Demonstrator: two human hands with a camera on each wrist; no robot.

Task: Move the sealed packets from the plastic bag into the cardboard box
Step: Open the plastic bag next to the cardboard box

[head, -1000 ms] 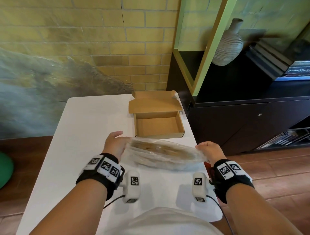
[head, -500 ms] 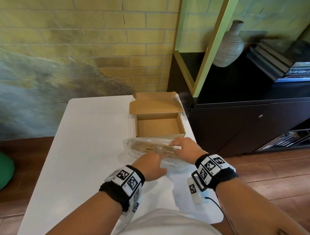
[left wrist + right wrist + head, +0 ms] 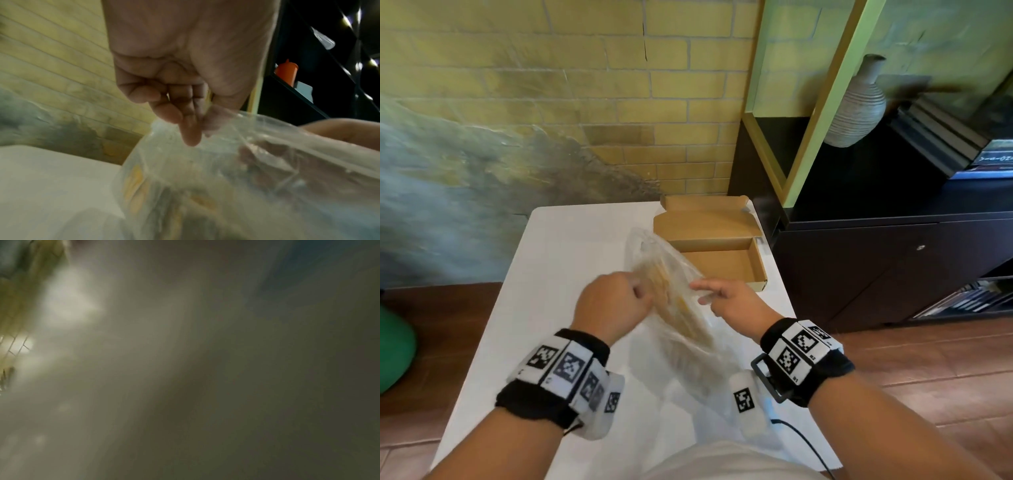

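A clear plastic bag (image 3: 654, 253) stands tilted above the white table (image 3: 558, 274), its far end toward the open cardboard box (image 3: 722, 265), which is empty. Yellow-brown sealed packets (image 3: 683, 310) show through the film. My left hand (image 3: 640, 294) pinches the bag's left side; in the left wrist view the left hand (image 3: 197, 129) has curled fingers and thumb gripping the plastic bag (image 3: 226, 146) above the packets (image 3: 135, 186). My right hand (image 3: 702, 293) pinches the bag's right side. The right wrist view is all blur.
The box lid (image 3: 705, 222) lies folded back toward the brick wall. A black cabinet (image 3: 893, 260) stands right of the table with a ribbed vase (image 3: 856, 102) and stacked books (image 3: 941, 137) on top. A green object (image 3: 393, 346) sits on the floor at left.
The bag went from stretched sideways between my hands, to down on the table, to raised and turned lengthwise toward the box. Both hands moved in to grip it at its sides.
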